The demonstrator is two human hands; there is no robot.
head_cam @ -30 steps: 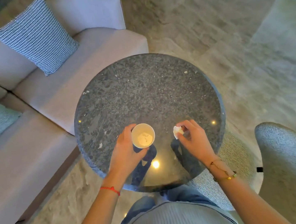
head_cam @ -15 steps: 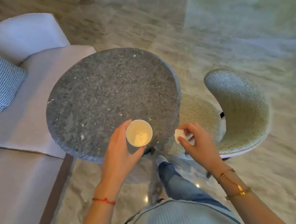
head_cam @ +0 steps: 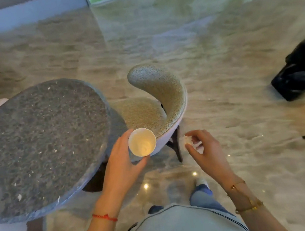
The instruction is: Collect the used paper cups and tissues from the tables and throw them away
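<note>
Round speckled tabletop [head_cam: 40,141] at left of frame: nothing of the task's left on the visible surface. Left hand [head_cam: 122,163] at lower centre, fingers and thumb wrapped round the wall of a white paper cup [head_cam: 142,144], cup upright, mouth to the camera, held clear of the tabletop edge and in front of the woven chair [head_cam: 162,102]. Right hand [head_cam: 206,150] just right of centre, fingertips pinching a small crumpled tissue [head_cam: 188,140]; hands near each other, not touching. Black bag [head_cam: 302,68] on the floor at right edge, well apart from both hands; presumed rubbish bag. Step judged: carry, pickup complete. Next move calls for walking rightward to the bag with cup kept level, then release over the opening; opening not discernible from here.
</note>
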